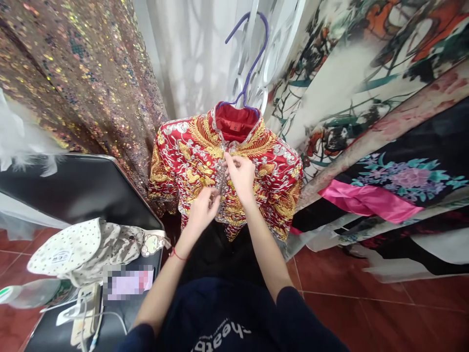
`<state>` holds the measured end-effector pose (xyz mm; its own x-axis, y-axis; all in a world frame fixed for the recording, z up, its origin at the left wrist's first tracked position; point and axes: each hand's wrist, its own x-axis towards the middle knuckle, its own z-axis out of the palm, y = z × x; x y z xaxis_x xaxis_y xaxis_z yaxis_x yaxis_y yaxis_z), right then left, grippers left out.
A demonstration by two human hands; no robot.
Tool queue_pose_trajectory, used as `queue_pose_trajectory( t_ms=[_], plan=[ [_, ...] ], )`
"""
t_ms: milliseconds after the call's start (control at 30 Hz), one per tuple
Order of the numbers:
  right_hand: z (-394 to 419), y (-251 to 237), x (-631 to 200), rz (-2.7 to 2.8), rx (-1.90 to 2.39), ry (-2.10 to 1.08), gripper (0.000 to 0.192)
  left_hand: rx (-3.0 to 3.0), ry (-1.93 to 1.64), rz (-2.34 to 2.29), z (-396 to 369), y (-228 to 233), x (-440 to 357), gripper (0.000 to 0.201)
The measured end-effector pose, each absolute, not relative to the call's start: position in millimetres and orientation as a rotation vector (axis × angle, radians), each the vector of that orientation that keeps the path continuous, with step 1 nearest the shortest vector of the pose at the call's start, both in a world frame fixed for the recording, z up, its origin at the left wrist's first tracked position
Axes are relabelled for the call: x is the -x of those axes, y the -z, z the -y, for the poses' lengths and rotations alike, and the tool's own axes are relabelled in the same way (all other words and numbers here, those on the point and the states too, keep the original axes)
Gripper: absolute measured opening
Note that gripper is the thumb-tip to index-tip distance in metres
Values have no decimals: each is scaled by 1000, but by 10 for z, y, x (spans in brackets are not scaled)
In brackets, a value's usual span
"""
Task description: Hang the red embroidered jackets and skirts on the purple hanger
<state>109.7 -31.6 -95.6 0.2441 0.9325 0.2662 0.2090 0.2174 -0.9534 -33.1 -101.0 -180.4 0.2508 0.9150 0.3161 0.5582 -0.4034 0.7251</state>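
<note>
A red jacket (183, 161) with gold and silver embroidery hangs on a purple hanger (252, 58) in front of me. My left hand (203, 208) pinches the front opening of the jacket low down, at a fastening. My right hand (240, 173) pinches the same front seam a little higher, just below the collar. Both hands press the two front edges together. The red lining with a size label shows inside the collar (234, 124).
A sequined brown fabric (91, 73) hangs at the left, a white curtain (194, 54) behind. Painted and floral garments (384, 98) hang at the right. A black table (80, 188) at the left carries a dotted pad (66, 249), cables and a phone (86, 313). The floor is red tile (348, 303).
</note>
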Motion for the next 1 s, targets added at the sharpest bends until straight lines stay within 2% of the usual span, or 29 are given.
queue_pose_trajectory(
  t_ms=[133, 200, 300, 433, 567, 667, 833, 1000],
  plan=[
    [433, 895, -1043, 1207, 1289, -571, 40, -2458, -1457, -1230, 626, 997, 373, 25],
    [434, 876, -1006, 1208, 1276, -547, 32, -2722, -1465, -1139, 411, 617, 376, 29],
    [383, 873, -949, 1191, 1253, -556, 26, -2998, -1257, -1108, 121, 291, 344, 32],
    [348, 886, -900, 1071, 1143, -696, 21, -3179, -1021, -1226, -65, 235, 314, 22],
    [424, 875, -900, 999, 988, -908, 25, -3164, -1102, -1261, -11, 226, 366, 24],
    [477, 860, -904, 986, 938, -942, 30, -3124, -1195, -1188, 65, 180, 412, 23],
    [441, 863, -906, 1048, 1062, -809, 37, -3080, -1262, -1208, 103, 179, 434, 22],
    [440, 869, -952, 1174, 1342, -355, 44, -3050, -1282, -1184, 93, 211, 422, 18]
  ],
)
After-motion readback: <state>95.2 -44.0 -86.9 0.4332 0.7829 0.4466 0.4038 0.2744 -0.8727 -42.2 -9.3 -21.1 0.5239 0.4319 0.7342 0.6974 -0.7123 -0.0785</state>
